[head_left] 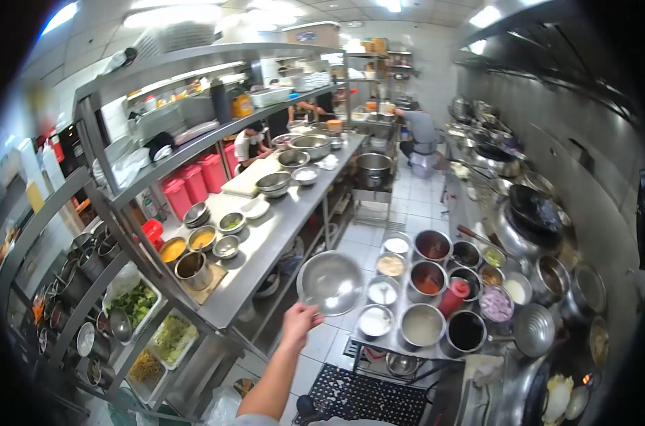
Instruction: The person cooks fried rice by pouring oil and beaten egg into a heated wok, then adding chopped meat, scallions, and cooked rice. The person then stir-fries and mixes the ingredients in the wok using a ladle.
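My left hand (300, 325) reaches out over the aisle floor, its fingers closed on the near rim of a wide metal mixing bowl (329, 282). The bowl is tilted so that its shiny inside faces me, and I see nothing in it. It hangs between the steel prep counter (294, 206) on the left and a group of seasoning pots on the right. Closest to the bowl on that side are small containers of white powder, such as the white container (376, 321). My right hand is out of view.
Right of the aisle stand a pot of red sauce (427, 280), a red squeeze bottle (454, 297) and a wok (532, 397) near a flame. A black perforated mat (361, 397) lies below. People work farther back, one person (418, 131) seated low in the aisle.
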The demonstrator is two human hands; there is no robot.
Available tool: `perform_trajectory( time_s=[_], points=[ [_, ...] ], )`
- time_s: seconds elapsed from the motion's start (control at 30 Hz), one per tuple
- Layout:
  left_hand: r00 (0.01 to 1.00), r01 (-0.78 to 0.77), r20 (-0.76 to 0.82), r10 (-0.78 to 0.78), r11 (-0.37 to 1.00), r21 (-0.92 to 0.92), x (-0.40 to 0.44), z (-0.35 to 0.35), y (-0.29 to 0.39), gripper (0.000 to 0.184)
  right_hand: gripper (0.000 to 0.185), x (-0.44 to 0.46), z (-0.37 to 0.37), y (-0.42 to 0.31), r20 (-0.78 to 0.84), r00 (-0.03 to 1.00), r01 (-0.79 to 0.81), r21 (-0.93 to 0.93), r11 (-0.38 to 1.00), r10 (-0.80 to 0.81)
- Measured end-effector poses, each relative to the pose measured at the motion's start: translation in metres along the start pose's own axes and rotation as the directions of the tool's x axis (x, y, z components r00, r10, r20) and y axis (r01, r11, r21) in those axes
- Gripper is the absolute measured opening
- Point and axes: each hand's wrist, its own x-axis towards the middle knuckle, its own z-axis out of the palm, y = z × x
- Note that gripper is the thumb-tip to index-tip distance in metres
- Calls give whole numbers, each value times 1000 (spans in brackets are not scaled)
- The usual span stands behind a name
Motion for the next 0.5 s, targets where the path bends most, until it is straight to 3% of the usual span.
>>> perform_trajectory(
  time_s=[0.07,0.13,0.17,0.23,0.27,0.37,0.5],
  points=[
    [985,19,-172,-28,998,-53,4,-87,-1,16,37,-7,19,-104,142,987,17,387,922,-78],
    [956,34,-286,-64,994,-107,4,-151,5,15,40,-34,44,-181,359,933,-154,415,897,-6],
    [941,35,-328,-77,991,-133,4,-180,2,15,41,-45,70,-198,483,874,-238,515,824,-50],
    [920,40,-375,-113,980,-196,4,-219,-7,15,44,-71,103,-248,521,813,-177,645,744,-258],
    [919,34,-376,-120,973,-227,11,-233,-7,14,45,-81,122,-264,602,747,-145,560,816,-281],
    [912,35,-385,-141,962,-270,34,-266,-3,15,52,-131,144,-335,609,650,-168,700,694,-456],
    [921,15,-368,-129,955,-297,62,-286,15,15,47,-164,141,-419,664,538,-250,714,654,-519]
  ],
)
